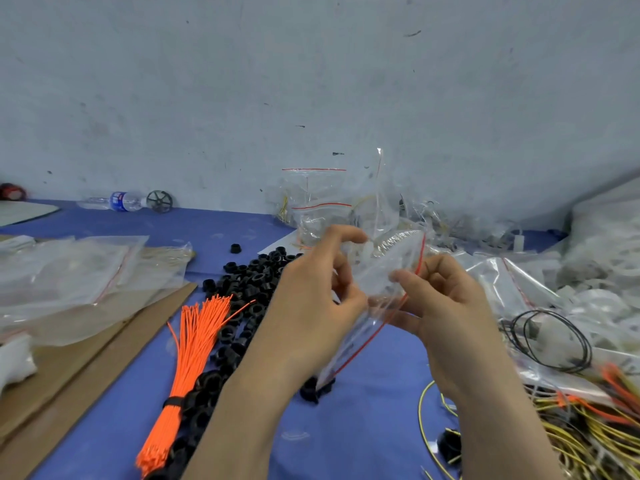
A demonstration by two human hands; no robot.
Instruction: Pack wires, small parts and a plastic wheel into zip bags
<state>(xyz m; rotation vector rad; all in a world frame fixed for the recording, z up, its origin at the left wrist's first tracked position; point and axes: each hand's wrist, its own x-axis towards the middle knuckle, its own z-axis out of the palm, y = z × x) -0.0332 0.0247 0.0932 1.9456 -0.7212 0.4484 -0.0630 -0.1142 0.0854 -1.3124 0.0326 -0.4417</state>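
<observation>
Both my hands hold a clear zip bag [382,271] with a red seal line above the blue table [363,410]. My left hand [311,299] pinches the bag's left edge and my right hand [446,306] pinches the red seal edge. The bag's contents are hard to make out. A bundle of orange wires [190,344] tied with a black band lies on the table left of my arms. Beside it spreads a heap of small black ring parts [249,285]. Yellow wires [581,431] pile at the lower right. A dark plastic wheel [159,201] stands far back by the wall.
Empty zip bags [79,271] lie on cardboard [86,358] at the left. Filled bags [318,202] stack by the wall behind my hands. More bags, white parts and a black wire coil [550,341] crowd the right. A water bottle [119,201] lies at the back.
</observation>
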